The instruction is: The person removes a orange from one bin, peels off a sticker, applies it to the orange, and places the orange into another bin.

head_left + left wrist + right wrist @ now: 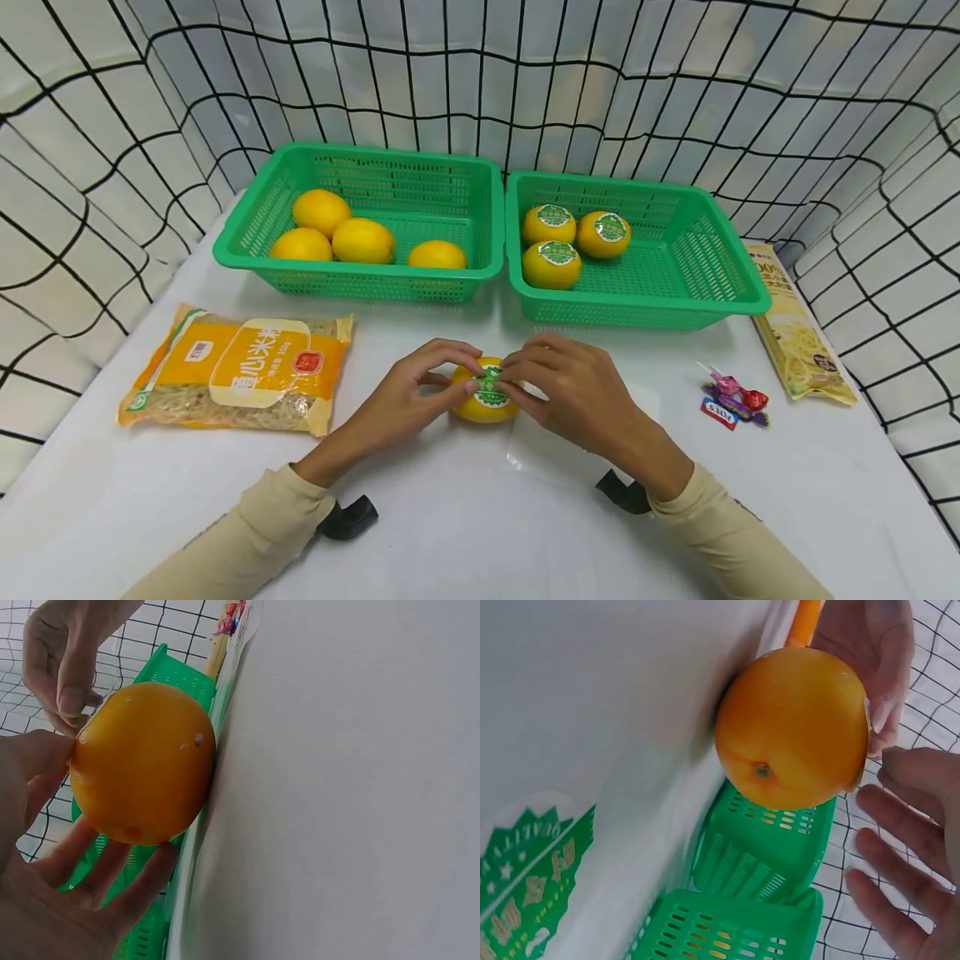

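Observation:
On the table before me lies an orange [477,409] with a green-and-white sticker [492,387] on top. My left hand [421,385] holds the fruit at its left and far side, thumb and index finger on the sticker. In the left wrist view, the left fingers [148,881] curve along the orange [146,765]. The right hand [572,392] touches the sticker's right edge with thumb and index finger. From the right wrist view, its other fingers [904,877] stand off the orange [791,727], spread apart.
Two green baskets stand at the back: the left one [375,282] holds several plain oranges, the right one [637,312] three stickered ones. A noodle bag [236,371] lies left; candies [738,402] and a yellow packet [802,337] lie right. Clear film [543,454] lies below my right hand.

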A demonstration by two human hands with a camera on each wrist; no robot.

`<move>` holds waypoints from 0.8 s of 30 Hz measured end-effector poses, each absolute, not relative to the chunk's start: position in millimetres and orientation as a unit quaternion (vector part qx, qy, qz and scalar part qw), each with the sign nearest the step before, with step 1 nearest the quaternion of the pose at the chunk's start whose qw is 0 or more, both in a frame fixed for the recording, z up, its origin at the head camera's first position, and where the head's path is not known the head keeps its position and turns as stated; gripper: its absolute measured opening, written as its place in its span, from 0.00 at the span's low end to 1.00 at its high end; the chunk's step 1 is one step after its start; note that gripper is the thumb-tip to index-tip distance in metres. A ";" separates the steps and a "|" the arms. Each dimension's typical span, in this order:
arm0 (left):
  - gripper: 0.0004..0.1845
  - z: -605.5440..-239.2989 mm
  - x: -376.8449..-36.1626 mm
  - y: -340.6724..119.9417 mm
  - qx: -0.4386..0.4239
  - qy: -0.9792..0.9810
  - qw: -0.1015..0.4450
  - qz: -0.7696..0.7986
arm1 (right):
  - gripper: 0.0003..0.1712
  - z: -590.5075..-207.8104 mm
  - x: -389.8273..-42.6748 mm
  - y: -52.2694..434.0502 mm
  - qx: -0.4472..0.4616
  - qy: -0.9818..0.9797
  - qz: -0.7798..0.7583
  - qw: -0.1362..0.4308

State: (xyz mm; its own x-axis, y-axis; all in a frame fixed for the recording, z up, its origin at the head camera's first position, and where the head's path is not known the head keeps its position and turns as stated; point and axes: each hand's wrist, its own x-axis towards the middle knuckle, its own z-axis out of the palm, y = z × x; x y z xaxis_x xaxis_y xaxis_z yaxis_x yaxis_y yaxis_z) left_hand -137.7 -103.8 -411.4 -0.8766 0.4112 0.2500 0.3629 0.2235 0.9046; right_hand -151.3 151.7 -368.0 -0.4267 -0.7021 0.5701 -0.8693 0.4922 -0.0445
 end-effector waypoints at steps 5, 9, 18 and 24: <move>0.07 -411.8 -138.8 -103.0 0.241 0.781 0.030 0.575 | 0.10 -371.2 -153.7 153.4 0.488 -0.823 0.188 0.224; 0.06 -412.0 -139.2 -102.5 0.240 0.780 0.036 0.576 | 0.10 -373.4 -158.0 157.0 0.478 -0.832 0.233 0.157; 0.05 -412.1 -137.6 -102.6 0.236 0.779 0.042 0.579 | 0.11 -382.0 -171.0 162.7 0.411 -0.809 0.417 -0.047; 0.06 -413.8 -137.7 -102.6 0.233 0.775 0.046 0.585 | 0.18 -384.2 -165.9 159.8 0.399 -0.832 0.387 0.004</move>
State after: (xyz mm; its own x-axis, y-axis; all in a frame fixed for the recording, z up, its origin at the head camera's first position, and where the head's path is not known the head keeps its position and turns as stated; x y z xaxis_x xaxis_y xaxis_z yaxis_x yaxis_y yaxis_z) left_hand -137.7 -102.6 -413.8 -0.8870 0.4150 0.2025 0.3084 0.2060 0.9287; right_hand -165.9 159.8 -384.2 -0.6822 -0.6602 0.3142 -0.6657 0.3831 -0.6404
